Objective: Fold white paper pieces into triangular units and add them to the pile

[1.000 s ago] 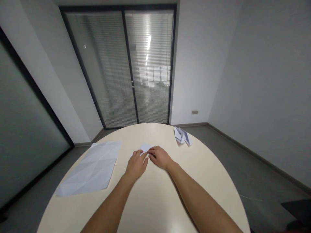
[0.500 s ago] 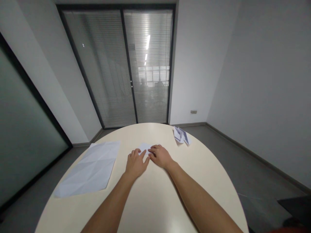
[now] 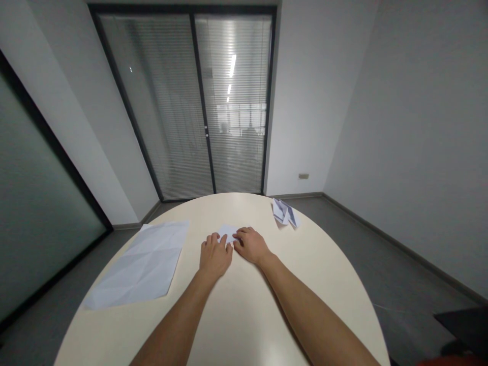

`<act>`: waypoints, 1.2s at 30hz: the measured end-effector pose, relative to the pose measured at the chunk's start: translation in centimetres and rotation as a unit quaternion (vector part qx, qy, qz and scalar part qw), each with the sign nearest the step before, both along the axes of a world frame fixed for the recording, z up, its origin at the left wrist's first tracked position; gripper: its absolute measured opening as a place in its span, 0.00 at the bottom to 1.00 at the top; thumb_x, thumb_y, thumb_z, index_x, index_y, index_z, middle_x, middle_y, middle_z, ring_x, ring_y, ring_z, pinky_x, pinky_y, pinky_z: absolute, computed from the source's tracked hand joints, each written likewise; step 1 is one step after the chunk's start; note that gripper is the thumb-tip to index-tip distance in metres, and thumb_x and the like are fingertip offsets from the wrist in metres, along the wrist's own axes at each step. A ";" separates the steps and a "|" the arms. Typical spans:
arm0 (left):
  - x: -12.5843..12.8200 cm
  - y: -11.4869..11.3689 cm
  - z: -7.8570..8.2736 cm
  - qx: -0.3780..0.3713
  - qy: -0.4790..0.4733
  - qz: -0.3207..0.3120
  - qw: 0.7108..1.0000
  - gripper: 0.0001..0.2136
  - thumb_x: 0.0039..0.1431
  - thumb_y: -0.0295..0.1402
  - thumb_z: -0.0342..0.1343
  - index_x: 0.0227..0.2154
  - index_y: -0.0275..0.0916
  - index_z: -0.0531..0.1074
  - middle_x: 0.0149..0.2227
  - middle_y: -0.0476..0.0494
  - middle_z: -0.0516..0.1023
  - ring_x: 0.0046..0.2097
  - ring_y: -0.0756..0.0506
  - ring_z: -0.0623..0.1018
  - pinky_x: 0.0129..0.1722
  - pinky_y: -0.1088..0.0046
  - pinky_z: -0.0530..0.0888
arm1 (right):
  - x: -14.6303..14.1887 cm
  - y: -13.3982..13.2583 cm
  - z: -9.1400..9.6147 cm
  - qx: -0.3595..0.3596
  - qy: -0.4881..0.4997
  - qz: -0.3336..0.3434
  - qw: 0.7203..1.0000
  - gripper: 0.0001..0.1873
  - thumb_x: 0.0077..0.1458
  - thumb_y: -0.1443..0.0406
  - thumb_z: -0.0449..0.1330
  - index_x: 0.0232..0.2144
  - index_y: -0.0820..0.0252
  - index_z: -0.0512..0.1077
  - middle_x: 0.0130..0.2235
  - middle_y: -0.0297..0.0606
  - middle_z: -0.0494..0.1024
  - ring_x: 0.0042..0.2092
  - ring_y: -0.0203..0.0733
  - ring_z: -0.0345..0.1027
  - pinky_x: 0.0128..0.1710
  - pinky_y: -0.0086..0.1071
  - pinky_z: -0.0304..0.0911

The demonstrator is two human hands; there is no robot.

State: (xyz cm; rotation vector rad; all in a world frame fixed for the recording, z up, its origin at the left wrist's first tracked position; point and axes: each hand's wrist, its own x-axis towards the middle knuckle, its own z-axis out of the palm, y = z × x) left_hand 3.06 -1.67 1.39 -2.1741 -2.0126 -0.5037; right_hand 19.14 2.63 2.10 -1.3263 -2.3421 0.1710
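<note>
A small folded sheet of white paper (image 3: 227,232) lies on the table, between and partly under my fingers. At its left side, my left hand (image 3: 215,254) has its fingertips pressed onto it, closed on its left and near edges, thumb near the index finger. On the right, my right hand (image 3: 250,245) holds the right edge with bent fingers, its thumb and fingertips close together. The near part of the folded paper is covered by both hands, so its folds there cannot be made out.
A large creased white sheet (image 3: 141,267) lies on the left of the round cream table (image 3: 236,320), reaching its edge. Crumpled folded paper pieces (image 3: 282,212) rest near the far right edge. Behind stand glass doors with blinds (image 3: 183,112). A dark object (image 3: 465,325) shows at lower right.
My left thumb has drawn in from beside the right hand toward the left index finger, and the left hand has turned slightly. The right hand stays nearly still.
</note>
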 end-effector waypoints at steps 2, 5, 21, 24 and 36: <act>0.0 -0.1 0.0 -0.003 0.000 -0.006 1.000 0.19 0.70 0.38 0.47 0.59 0.42 0.72 0.54 0.35 0.72 0.56 0.37 0.69 0.54 0.58 0.66 | 0.1 0.1 0.0 0.001 0.001 0.003 1.000 0.18 0.63 0.62 0.57 0.52 0.58 0.78 0.52 0.44 0.79 0.53 0.47 0.67 0.55 0.36 0.59; 0.0 -0.1 0.0 -0.006 0.001 -0.013 1.000 0.18 0.69 0.37 0.47 0.59 0.46 0.71 0.54 0.36 0.72 0.56 0.38 0.69 0.54 0.58 0.66 | 0.2 0.2 -0.1 0.005 0.000 0.010 1.000 0.18 0.63 0.61 0.57 0.52 0.58 0.78 0.52 0.43 0.79 0.53 0.47 0.67 0.55 0.36 0.59; 0.0 0.1 -0.1 0.000 -0.008 0.006 1.000 0.17 0.69 0.38 0.47 0.55 0.45 0.74 0.53 0.36 0.72 0.54 0.38 0.70 0.53 0.58 0.66 | 0.1 0.2 -0.3 0.005 0.003 0.010 1.000 0.18 0.63 0.61 0.56 0.52 0.58 0.78 0.53 0.43 0.79 0.54 0.47 0.67 0.57 0.36 0.59; 0.0 0.1 -0.2 0.000 -0.012 0.008 1.000 0.17 0.69 0.38 0.47 0.56 0.46 0.74 0.53 0.36 0.72 0.54 0.38 0.70 0.53 0.58 0.66 | 0.1 0.2 -0.2 0.003 0.002 0.007 1.000 0.18 0.63 0.62 0.56 0.52 0.58 0.78 0.53 0.44 0.78 0.54 0.46 0.67 0.56 0.36 0.59; -0.1 0.5 -0.5 0.004 -0.009 0.016 1.000 0.17 0.69 0.36 0.47 0.55 0.45 0.74 0.53 0.36 0.73 0.54 0.38 0.70 0.54 0.58 0.65 | 0.1 0.2 -0.4 0.002 0.011 0.003 1.000 0.18 0.63 0.62 0.56 0.52 0.58 0.78 0.53 0.43 0.79 0.54 0.47 0.67 0.56 0.36 0.59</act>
